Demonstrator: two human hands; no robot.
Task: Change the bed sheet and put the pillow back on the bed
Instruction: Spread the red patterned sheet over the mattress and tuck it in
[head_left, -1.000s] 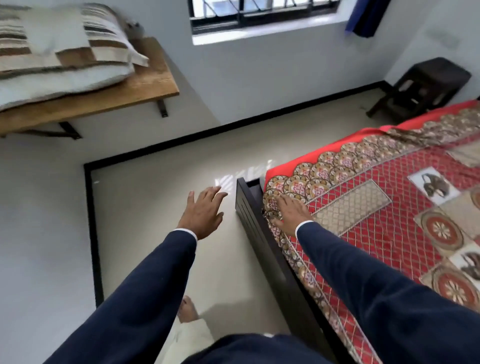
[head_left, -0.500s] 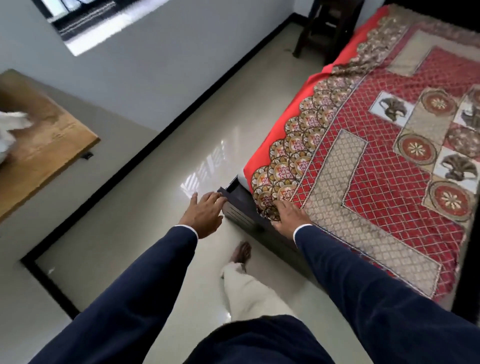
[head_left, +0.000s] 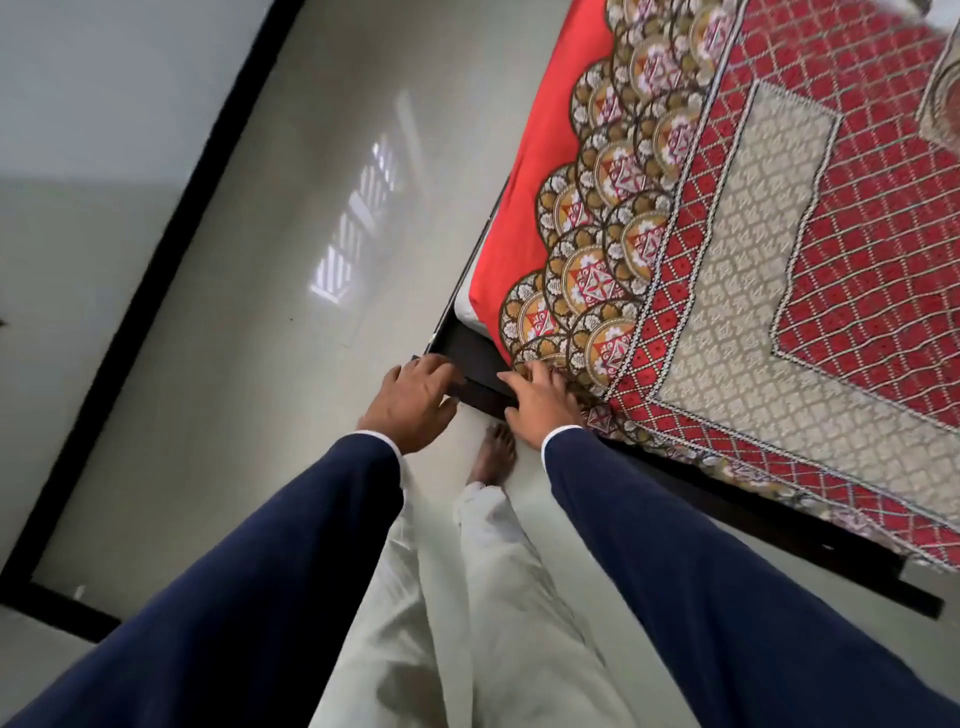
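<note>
Red patterned cotton bed sheet (head_left: 753, 270) runs up-right from both hands | right hand (head_left: 540, 408) nearer, pressing its corner | left hand (head_left: 415, 402) loosely spread on dark wooden bed frame (head_left: 475, 345)

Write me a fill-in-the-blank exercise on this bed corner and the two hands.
1. The right hand rests on the ____ of the red patterned bed sheet.
2. The left hand touches the dark wooden bed ____.
3. The person's foot on the glossy pale floor is ____.

Missing words: corner; frame; bare
</note>
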